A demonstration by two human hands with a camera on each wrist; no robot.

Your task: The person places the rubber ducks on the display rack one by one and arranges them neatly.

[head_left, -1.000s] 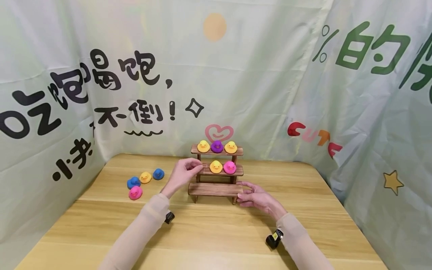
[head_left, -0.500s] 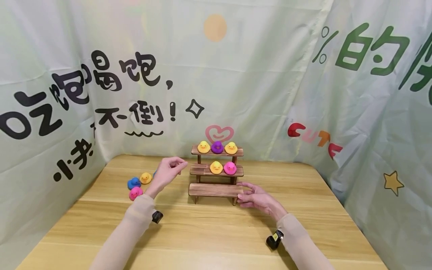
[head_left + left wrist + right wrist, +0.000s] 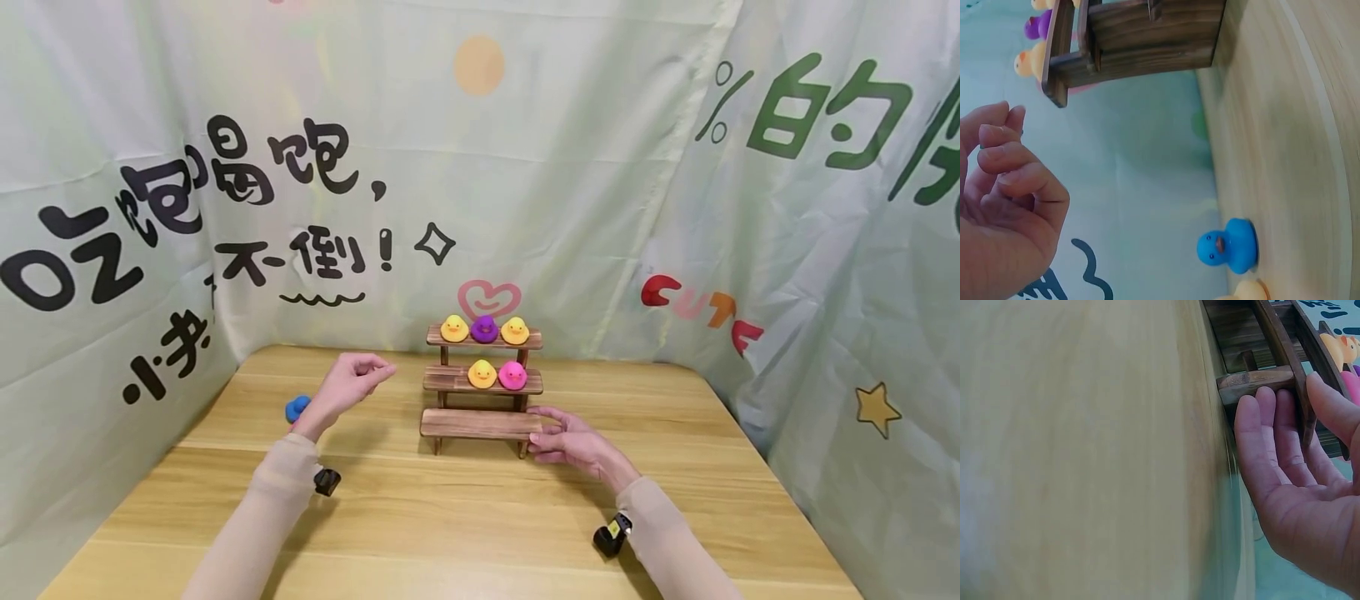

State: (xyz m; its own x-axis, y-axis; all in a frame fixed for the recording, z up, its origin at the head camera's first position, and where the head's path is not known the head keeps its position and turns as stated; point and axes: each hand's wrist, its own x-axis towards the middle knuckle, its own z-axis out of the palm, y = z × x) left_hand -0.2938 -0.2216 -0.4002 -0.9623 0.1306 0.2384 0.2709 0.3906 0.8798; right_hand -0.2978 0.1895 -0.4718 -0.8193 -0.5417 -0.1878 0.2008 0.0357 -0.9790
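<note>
My left hand (image 3: 347,385) hovers above the table left of a three-tier wooden display stand (image 3: 480,423). Its fingers are loosely bent with nothing visible between them. At the stand's right end, my right hand (image 3: 581,442) grips the lowest shelf, thumb on the upper side and fingers beneath. Two yellow rubber ducks and a purple rubber duck (image 3: 484,328) sit along the top shelf. On the middle shelf are an orange-yellow rubber duck (image 3: 482,374) and a pink rubber duck (image 3: 513,375). A blue rubber duck (image 3: 1238,247) stands on the table in the left wrist view.
Part of a yellow duck (image 3: 1249,291) shows beside the blue one. Another blue duck (image 3: 296,408) is partly covered by my left forearm. Printed cloth (image 3: 570,208) hangs behind and beside the wooden table (image 3: 465,525).
My left hand has moved left from the middle shelf's left end and now blocks most of the loose ducks in the head view. The right hand stays on the stand.
</note>
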